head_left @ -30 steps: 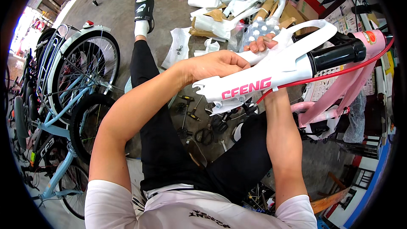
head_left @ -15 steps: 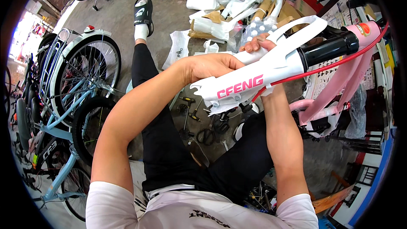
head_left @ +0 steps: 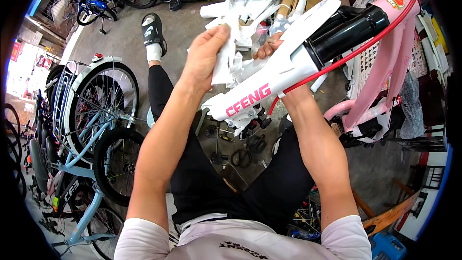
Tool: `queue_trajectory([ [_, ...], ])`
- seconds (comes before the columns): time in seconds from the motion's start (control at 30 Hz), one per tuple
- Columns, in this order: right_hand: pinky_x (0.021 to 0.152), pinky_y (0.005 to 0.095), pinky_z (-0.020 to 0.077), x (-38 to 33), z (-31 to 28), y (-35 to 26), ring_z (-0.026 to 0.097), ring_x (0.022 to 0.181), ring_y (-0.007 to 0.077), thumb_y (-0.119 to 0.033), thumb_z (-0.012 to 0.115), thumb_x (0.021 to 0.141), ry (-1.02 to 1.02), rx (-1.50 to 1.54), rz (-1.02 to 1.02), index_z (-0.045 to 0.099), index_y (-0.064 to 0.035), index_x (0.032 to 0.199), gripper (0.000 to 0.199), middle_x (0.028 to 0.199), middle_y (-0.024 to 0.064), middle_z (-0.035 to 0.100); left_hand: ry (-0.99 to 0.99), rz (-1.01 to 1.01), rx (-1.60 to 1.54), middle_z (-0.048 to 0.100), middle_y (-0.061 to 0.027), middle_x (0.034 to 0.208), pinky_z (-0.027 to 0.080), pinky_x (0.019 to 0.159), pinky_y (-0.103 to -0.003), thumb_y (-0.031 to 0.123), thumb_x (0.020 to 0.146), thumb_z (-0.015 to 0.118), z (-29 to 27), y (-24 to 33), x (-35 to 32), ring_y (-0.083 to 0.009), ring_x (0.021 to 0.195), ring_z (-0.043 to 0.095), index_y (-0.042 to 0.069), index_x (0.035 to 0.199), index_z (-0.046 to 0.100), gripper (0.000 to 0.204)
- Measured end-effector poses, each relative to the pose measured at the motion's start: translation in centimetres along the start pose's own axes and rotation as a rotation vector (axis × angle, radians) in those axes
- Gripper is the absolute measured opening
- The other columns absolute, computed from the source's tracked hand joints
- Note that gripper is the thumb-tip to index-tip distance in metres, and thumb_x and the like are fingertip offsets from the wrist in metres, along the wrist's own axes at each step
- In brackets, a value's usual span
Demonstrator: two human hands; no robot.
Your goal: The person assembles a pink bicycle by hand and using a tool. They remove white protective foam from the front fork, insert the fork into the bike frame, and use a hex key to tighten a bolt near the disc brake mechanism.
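A white suspension fork leg (head_left: 255, 94) with pink lettering slants across the middle, joined to a black upper tube (head_left: 349, 36). My left hand (head_left: 207, 53), beyond the fork's lower end, pinches a crumpled strip of white foam wrap (head_left: 226, 62) between thumb and fingers. Behind the fork, my right hand (head_left: 268, 46) has its fingers curled round the fork's far side; its palm is hidden. A red cable (head_left: 346, 58) runs along the fork towards the pink frame (head_left: 390, 58). Some white covering lies along the fork's far side.
Torn white wrap and cardboard tubes (head_left: 286, 5) pile up ahead. Tools, including black-handled ones (head_left: 240, 158), lie on the floor between my legs. A light-blue bicycle (head_left: 79, 163) stands at left. Bubble wrap (head_left: 411, 106) hangs at right by the pink frame.
My left hand has moved up off the fork leg and now holds a strip of foam wrap. The fork and pink frame have shifted left in view. My right hand stays behind the fork.
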State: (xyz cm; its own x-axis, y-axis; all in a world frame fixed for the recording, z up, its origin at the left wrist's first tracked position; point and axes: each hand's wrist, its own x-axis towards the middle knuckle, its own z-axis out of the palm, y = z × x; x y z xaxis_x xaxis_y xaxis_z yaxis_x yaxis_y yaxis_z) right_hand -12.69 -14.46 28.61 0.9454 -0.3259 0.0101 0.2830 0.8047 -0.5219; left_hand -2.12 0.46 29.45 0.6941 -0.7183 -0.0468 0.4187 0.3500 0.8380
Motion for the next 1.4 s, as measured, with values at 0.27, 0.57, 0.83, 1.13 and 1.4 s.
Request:
queue_trajectory([
  [0.27,0.084,0.0367,0.0460,1.7,-2.7,1.2,0.052,0.070,0.0180,-0.005,0.059,0.091,0.115,0.076,-0.008,0.049,-0.0124,0.083,0.015,0.067,0.0019,0.048,0.723,0.559,0.536,0.059,-0.0003,0.082,0.039,0.062,-0.020,-0.001,0.095,0.051,-2.2,-3.2,-8.1,-0.0046,0.069,0.048,-0.005,0.141,0.041,0.047],
  [0.57,0.090,0.0406,0.0530,1.8,-1.6,1.1,0.065,0.101,0.0240,-0.016,0.053,0.093,0.353,0.003,-0.161,0.060,-0.0007,0.112,0.026,0.109,0.0115,0.065,0.628,0.623,0.801,0.060,-0.0110,0.107,0.049,0.067,-0.023,-0.006,0.095,0.048,-0.1,-6.5,-16.4,-0.0102,0.078,0.059,-0.005,0.128,0.050,0.033],
  [0.83,0.086,0.0375,0.0524,1.7,-2.6,1.6,0.066,0.094,0.0222,-0.008,0.050,0.085,0.376,-0.036,-0.135,0.062,0.0007,0.101,0.022,0.099,0.0109,0.066,0.523,0.514,0.978,0.062,-0.0060,0.096,0.048,0.068,-0.024,0.006,0.095,0.062,1.8,-4.7,-15.5,-0.0107,0.078,0.058,-0.004,0.113,0.060,0.020],
  [1.13,0.077,0.0342,0.0512,1.6,-3.0,2.3,0.065,0.082,0.0202,-0.009,0.056,0.083,0.390,-0.049,-0.160,0.064,0.0000,0.091,0.015,0.088,0.0088,0.065,0.460,0.638,1.247,0.063,-0.0066,0.078,0.045,0.059,-0.029,0.006,0.084,0.076,3.9,-5.0,-14.1,-0.0124,0.066,0.059,-0.001,0.100,0.068,0.020],
  [1.4,0.065,0.0323,0.0467,1.5,-2.6,2.4,0.057,0.067,0.0174,-0.008,0.060,0.080,0.389,-0.078,-0.133,0.061,-0.0039,0.075,0.006,0.071,0.0061,0.057,0.504,0.530,1.041,0.058,-0.0118,0.077,0.044,0.059,-0.033,0.002,0.088,0.066,2.1,-5.6,-14.7,-0.0262,0.065,0.057,-0.003,0.092,0.062,0.008],
])
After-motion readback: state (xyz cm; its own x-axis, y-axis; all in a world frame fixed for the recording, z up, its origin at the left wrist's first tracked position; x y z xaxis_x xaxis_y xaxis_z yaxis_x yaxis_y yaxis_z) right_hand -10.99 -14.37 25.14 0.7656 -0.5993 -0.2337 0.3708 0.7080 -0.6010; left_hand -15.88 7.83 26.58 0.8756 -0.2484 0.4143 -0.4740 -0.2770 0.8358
